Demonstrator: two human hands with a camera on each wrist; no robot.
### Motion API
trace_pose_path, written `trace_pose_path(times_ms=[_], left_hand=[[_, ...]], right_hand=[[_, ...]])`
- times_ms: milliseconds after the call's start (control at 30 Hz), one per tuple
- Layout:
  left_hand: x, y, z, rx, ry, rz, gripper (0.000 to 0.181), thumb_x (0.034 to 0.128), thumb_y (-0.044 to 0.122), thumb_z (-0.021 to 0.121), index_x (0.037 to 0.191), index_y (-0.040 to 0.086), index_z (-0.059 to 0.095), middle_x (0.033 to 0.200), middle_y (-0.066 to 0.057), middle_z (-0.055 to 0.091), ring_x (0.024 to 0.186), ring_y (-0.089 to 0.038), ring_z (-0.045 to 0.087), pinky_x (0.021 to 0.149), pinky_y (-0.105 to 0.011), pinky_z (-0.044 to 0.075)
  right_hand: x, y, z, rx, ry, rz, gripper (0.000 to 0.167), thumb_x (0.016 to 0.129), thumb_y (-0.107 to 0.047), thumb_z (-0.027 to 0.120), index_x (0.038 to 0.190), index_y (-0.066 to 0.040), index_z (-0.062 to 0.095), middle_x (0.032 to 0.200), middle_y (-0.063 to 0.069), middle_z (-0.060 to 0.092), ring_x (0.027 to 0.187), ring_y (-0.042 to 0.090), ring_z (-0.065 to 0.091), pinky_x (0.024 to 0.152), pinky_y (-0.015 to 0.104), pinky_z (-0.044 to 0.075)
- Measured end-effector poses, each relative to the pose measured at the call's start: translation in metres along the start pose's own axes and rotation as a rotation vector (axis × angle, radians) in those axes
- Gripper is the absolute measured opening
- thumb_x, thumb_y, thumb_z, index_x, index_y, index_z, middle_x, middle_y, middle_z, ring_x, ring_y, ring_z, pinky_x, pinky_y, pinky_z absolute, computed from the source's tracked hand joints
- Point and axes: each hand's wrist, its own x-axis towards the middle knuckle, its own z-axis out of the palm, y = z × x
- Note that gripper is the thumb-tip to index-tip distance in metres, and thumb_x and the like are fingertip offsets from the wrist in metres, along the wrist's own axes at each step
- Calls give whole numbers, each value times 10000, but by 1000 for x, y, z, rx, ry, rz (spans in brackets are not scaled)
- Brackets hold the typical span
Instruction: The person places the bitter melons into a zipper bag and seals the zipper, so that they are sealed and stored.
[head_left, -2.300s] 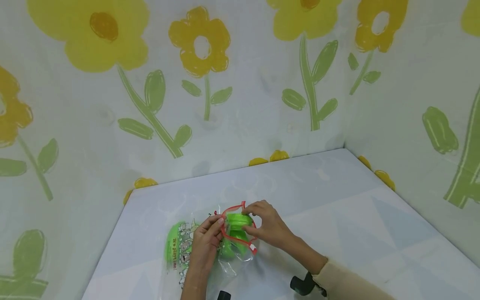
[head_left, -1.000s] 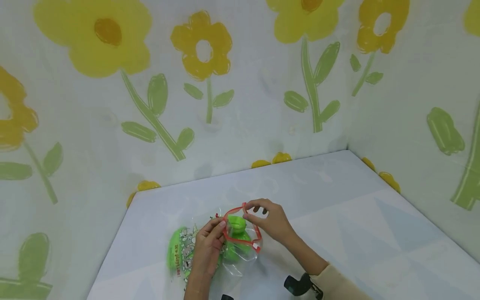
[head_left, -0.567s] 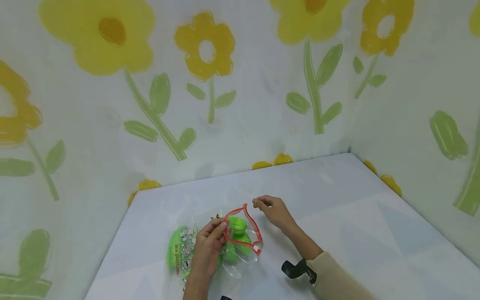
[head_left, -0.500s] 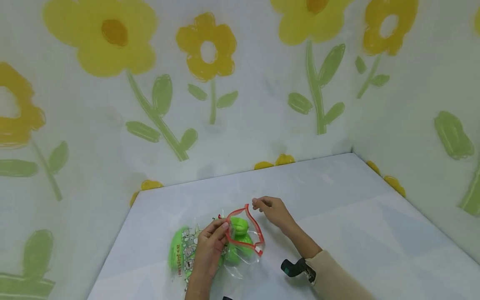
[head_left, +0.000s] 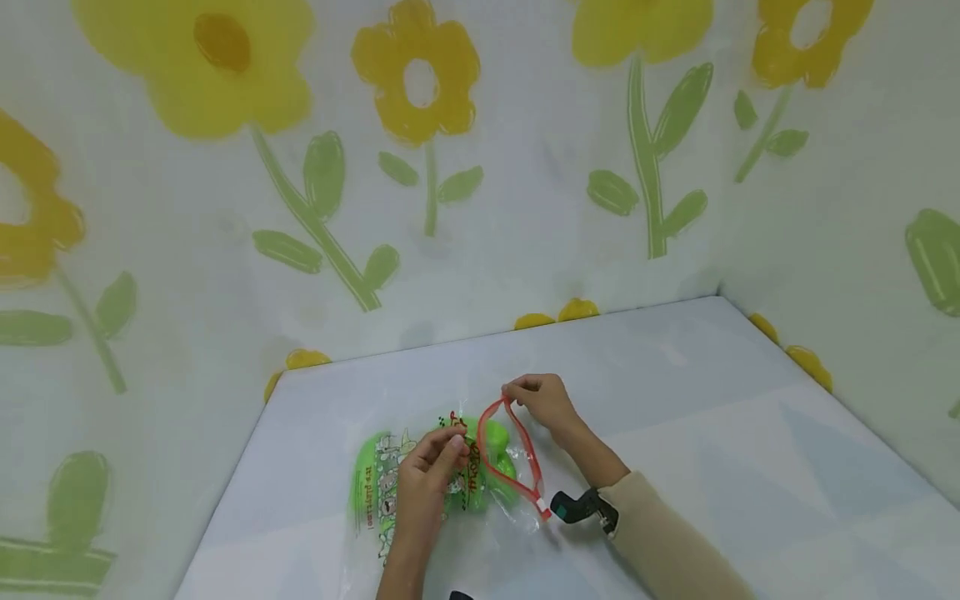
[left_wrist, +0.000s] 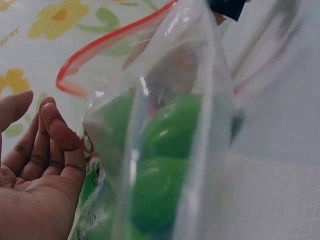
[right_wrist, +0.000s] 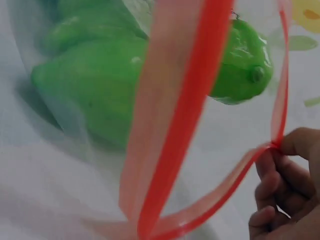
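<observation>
A clear plastic zip bag (head_left: 531, 454) with a red zip rim lies on the table, its mouth spread wide. Glossy green rounded objects (left_wrist: 170, 130) are inside; their kind is unclear through the plastic. Cartoon animals and lettering cover the bag's left part. My right hand (head_left: 547, 404) pinches the far corner of the red rim between thumb and fingers, as the right wrist view shows too. Beside the bag's printed face is my left hand (head_left: 426, 479), fingers bent loosely; in the left wrist view a gap separates thumb and fingertips, with nothing held.
The pale table (head_left: 637, 367) meets a flower-patterned wall (head_left: 510, 250) at its back and right edges. A black wrist camera (head_left: 581, 506) on my right wrist is close to the white zip slider (head_left: 542, 504).
After coming off the rim, my right hand now pinches its far corner, and the bag mouth has shifted right. My left hand has let go of the rim.
</observation>
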Motion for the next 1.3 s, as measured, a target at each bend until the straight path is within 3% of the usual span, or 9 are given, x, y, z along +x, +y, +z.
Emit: trace_pose_path(times_ms=[133,333,667,767,933,1067,1167,1300], left_hand=[[3,4,2,24,-18,48,347,937,296,719,1117,0,694,960,-190,663,834,-229,646,786,-335,562],[3,4,7,41,-158,17,294,942,237,715,1080,-23,696,928,-172,673,821,-226,638,773,-365,558],[5,2,9,91,-275,-96,472,988,357,637,1115,-97,663,892,-132,656,778,-209,596,759,-361,538],[6,-2,9,116,-350,-162,458,995,356,623,1113,-84,674,898,-116,664,778,-195,593,742,-317,531],[3,-14,15,188,-499,-278,417,1006,368,603,1071,-25,726,888,-90,701,783,-161,624,726,-274,540],[-4,-23,28,194,-559,-373,407,1020,375,575,1056,8,746,894,-97,727,787,-155,661,729,-279,557],[-12,-32,41,79,-562,-448,399,1016,337,590,1107,-29,722,916,-111,728,804,-153,677,742,-275,564],[-22,-43,60,-103,-507,-525,414,1006,323,614,1177,-46,690,942,-105,721,810,-136,679,739,-261,565]], right_hand=[[5,-5,-7,22,151,-18,201,923,-260,730,911,-63,770,857,43,710,856,221,574,727,331,451],[12,-4,-27,37,350,-16,239,935,-259,718,902,-26,760,824,80,685,791,193,555,681,297,436],[20,8,-55,506,634,72,218,972,-215,681,969,1,706,751,-13,678,797,153,599,734,251,470],[17,9,-58,599,662,89,234,982,-222,668,1014,9,689,767,-27,671,786,134,591,694,221,474],[12,8,-58,794,642,119,216,986,-212,661,1008,3,657,798,-9,656,772,118,568,648,191,469],[11,10,-57,884,643,147,183,979,-192,670,979,-11,644,782,-1,652,743,114,553,628,189,457],[9,12,-54,904,645,154,186,972,-185,681,967,-4,635,760,3,653,724,113,553,622,191,455],[7,15,-48,894,644,148,176,968,-161,683,935,4,633,740,10,655,705,114,557,612,193,456]])
